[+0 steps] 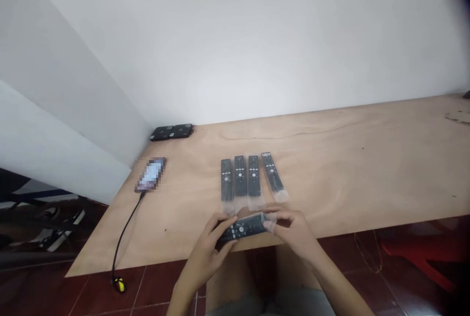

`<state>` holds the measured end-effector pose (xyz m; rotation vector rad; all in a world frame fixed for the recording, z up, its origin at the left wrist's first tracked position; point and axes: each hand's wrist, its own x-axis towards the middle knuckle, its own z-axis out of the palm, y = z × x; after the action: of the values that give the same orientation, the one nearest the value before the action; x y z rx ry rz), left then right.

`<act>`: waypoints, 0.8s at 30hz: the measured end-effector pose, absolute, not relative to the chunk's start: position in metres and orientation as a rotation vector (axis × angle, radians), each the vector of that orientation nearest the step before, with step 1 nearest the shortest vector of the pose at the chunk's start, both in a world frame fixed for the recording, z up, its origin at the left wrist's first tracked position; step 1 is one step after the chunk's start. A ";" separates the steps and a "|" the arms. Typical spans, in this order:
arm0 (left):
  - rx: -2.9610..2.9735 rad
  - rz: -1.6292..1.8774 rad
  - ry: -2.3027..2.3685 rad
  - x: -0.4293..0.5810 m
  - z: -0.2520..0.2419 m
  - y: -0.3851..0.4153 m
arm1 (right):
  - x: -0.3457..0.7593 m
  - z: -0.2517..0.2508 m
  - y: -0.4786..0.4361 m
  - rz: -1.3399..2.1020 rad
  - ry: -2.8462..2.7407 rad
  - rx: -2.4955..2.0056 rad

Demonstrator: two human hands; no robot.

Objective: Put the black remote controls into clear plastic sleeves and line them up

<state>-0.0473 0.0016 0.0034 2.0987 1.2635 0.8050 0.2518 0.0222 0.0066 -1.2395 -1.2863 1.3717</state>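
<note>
Both my hands hold one black remote control [243, 228] crosswise at the near edge of the wooden table [330, 169]. My left hand [212, 247] grips its left end with fingers curled over the buttons. My right hand [293, 230] pinches the right end, where a clear plastic sleeve covers the remote. Just beyond, several black remotes in clear sleeves [246, 177] lie side by side, pointing away from me.
A phone [150, 174] lies at the table's left, its black cable [125, 232] hanging over the edge to a yellow plug on the floor. Two black boxes [172, 132] sit against the white wall. A red stool [422, 250] stands under the table at right.
</note>
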 end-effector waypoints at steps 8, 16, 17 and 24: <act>2.130 0.797 1.262 -0.055 0.002 0.007 | 0.258 0.018 0.022 1.470 -1.249 -1.218; 2.151 0.724 1.381 -0.090 0.008 0.008 | 0.300 0.003 0.018 1.420 -1.115 -1.399; 2.143 0.702 1.398 -0.096 0.009 0.007 | 0.305 0.002 0.018 1.427 -1.096 -1.400; 2.175 0.698 1.496 -0.118 0.015 0.014 | 0.321 0.005 0.017 1.382 -1.051 -1.348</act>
<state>-0.1177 0.0137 0.0145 2.1746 1.4959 0.6981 0.3213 0.0166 0.0046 -1.3479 -1.0514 1.3821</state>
